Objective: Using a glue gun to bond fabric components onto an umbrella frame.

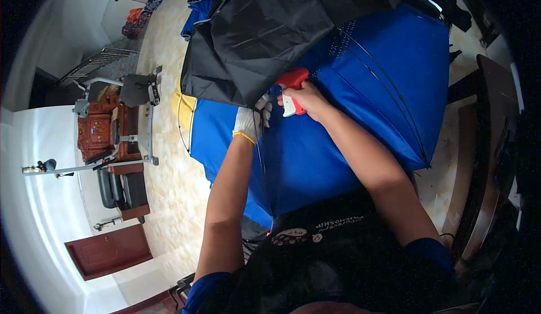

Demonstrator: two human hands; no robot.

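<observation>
Spread before me is an open umbrella canopy of blue fabric (315,167) with thin black ribs (389,80). A black fabric panel (253,38) covers its far left part, its near corner reaching my left hand. My left hand (251,121), in a white knit glove with a yellow cuff, is closed on the umbrella at that corner, beside a rib; some fingertips are hidden by the cloth. Just right of it, my bare right hand (309,100) grips a red and white pistol-grip tool (292,78). The tool's front end is hidden against the black fabric.
More blue fabric (200,12) lies at the far left, with a yellow piece (185,108) beside the canopy. Exercise equipment (121,111) and a carved wooden piece of furniture (97,128) stand to the left on the pale tiled floor (169,178). Dark wooden furniture (484,139) stands close on my right.
</observation>
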